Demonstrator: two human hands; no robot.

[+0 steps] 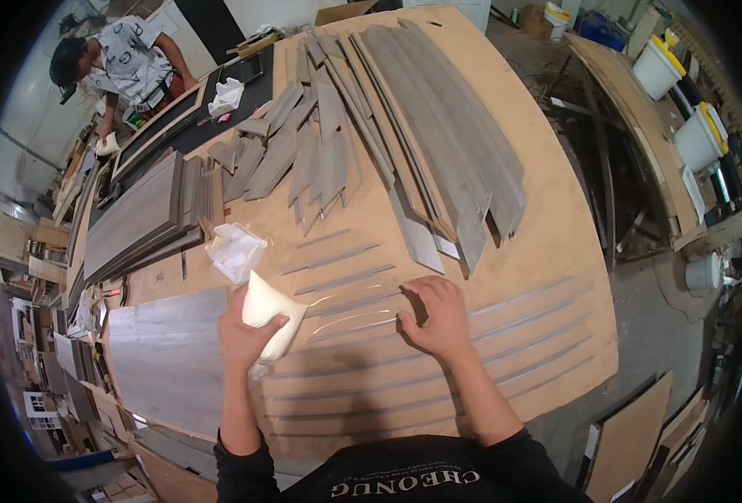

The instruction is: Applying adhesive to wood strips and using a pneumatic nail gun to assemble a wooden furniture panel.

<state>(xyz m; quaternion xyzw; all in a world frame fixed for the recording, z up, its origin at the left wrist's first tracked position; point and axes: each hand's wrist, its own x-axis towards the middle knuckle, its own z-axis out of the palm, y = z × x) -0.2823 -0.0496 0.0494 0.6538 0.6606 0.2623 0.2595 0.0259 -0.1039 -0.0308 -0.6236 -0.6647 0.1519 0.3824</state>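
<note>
My left hand point(241, 331) is closed around a soft, cream-filled plastic bag point(272, 314), its pointed corner directed right. From near that tip, thin cream-coloured lines of a glue-like paste point(347, 315) curve over narrow grey strips point(346, 363) laid in rows on the tan board tabletop point(488, 268). My right hand point(436, 314) has thumb and fingers spread apart, the tips close to the ends of two strips; I cannot tell if they touch. Left of the bag lies a crumpled white wrapper or box point(235, 253).
Long grey planks point(446, 126) and a heap of angled-cut pieces point(304, 159) cover the table's far side. Grey boards point(140, 214) are stacked at left, near a large flat panel point(170, 335). Another person point(132, 67) works at the far left. White buckets point(698, 138) stand at right.
</note>
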